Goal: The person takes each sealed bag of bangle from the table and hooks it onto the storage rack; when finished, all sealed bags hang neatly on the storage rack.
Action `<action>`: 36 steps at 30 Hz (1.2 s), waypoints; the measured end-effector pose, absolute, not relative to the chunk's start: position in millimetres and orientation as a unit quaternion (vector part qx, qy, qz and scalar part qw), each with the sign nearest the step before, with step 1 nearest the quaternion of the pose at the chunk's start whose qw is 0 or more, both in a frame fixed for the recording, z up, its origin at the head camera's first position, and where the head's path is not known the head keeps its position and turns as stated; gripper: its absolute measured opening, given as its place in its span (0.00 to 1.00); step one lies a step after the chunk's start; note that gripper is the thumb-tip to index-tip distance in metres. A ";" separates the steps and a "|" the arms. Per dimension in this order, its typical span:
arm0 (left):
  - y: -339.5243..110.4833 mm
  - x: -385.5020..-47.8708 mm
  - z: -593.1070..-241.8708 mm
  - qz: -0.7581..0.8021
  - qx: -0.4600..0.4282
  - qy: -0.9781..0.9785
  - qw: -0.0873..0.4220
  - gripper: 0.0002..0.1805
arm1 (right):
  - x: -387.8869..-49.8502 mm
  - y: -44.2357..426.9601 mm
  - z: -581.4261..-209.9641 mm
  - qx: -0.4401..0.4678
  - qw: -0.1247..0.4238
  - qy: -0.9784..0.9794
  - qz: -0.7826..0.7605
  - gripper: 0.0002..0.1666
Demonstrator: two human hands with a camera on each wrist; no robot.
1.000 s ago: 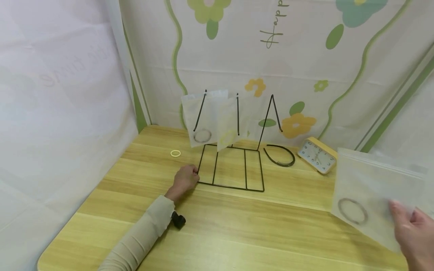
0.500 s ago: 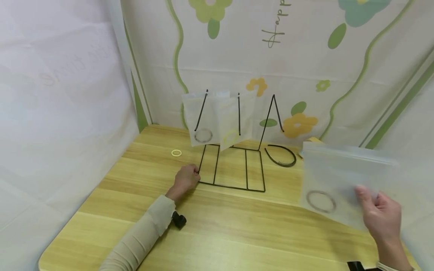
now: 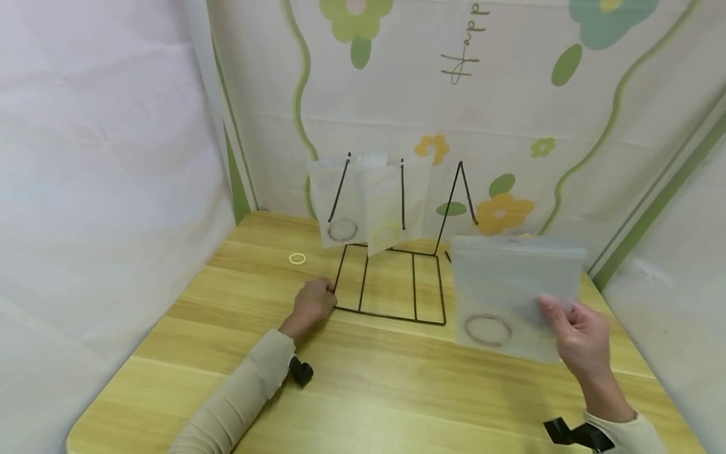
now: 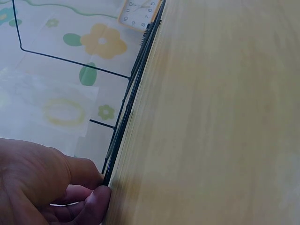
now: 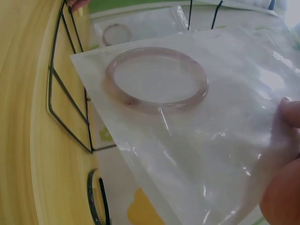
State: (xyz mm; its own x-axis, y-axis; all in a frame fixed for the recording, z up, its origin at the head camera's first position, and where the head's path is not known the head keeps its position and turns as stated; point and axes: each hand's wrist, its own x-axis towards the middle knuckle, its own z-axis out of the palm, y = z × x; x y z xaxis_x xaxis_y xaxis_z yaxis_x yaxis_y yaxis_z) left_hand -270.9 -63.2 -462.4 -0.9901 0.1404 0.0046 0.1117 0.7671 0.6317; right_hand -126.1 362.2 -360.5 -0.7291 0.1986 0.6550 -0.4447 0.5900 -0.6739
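Observation:
My left hand [image 3: 313, 301] pinches the front left corner of a black wire display rack [image 3: 416, 287]; thumb and forefinger meet at its wire in the left wrist view. On the rack's left and middle hooks hang clear zip bags, one with a brownish bangle [image 3: 343, 238] and one with a yellow bangle [image 3: 388, 234]. The right hook [image 3: 468, 192] bears nothing. My right hand [image 3: 584, 334] grips the right side of another zip bag [image 3: 510, 277], held upright above the table right of the rack. A pinkish translucent bangle [image 5: 157, 105] lies in its lower corner.
A small yellow ring [image 3: 297, 258] lies on the wooden table [image 3: 363, 384] left of the rack. A black headband [image 5: 97, 197] and a yellow-framed clock [image 4: 137, 14] stand to the rack's right, mostly behind the held bag in the head view. A flowered curtain hangs behind.
My right hand has moved left with the zip bag, which now covers the clock and most of the headband. The left hand keeps its place on the rack.

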 end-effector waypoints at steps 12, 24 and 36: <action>-61.6 -272.8 -463.5 0.339 0.071 0.938 0.017 0.17 | -155.3 333.2 -359.9 0.135 0.317 -0.809 0.477 0.15; -61.3 -274.3 -465.9 0.327 0.065 0.943 0.015 0.16 | -171.3 323.4 -363.7 0.119 0.272 -0.779 0.552 0.12; -64.2 -272.3 -464.9 0.336 0.068 0.939 0.017 0.17 | -185.0 317.6 -369.8 0.106 0.218 -0.755 0.609 0.13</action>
State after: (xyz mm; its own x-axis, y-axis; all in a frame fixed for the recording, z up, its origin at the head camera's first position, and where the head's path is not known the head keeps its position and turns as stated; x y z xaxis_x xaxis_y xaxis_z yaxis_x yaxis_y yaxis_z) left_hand -272.3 -64.2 -464.9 -0.9901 0.1399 0.0133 0.1166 0.7645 0.6340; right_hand -185.0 317.6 -369.8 -0.8826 0.1057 0.4581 -0.4253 0.2360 -0.8738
